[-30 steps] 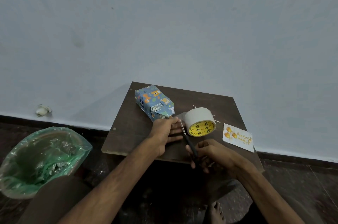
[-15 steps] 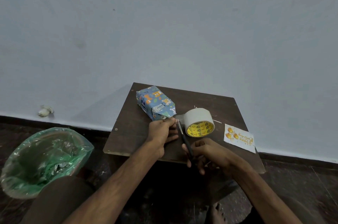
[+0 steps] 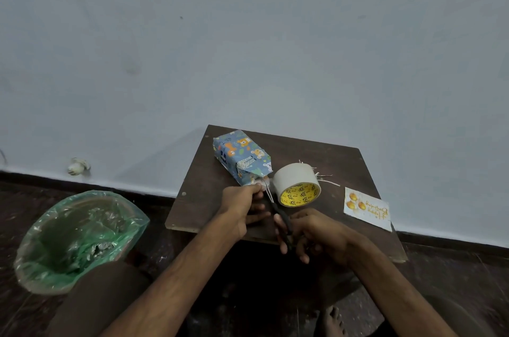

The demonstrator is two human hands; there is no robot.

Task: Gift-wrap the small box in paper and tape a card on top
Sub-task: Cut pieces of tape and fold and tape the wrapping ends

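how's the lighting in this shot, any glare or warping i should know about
Head view: dim, even light with a bluish cast; the table throws a soft shadow on the wall to its left; small glints on the green bin liner; the skirting runs tilted, not visibly bowed; the scissors look dark and low-contrast.

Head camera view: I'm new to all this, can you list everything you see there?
table: one, dark brown, by the wall
wrapped box: one, blue patterned, table's far left
tape roll: one, cream with yellow core, table's middle
card: one, white and yellow, table's right edge
scissors: one, black-handled, over table's near edge
bin: one, green liner, left of table
left hand: one, pinching tape end beside the box
right hand: one, gripping scissors
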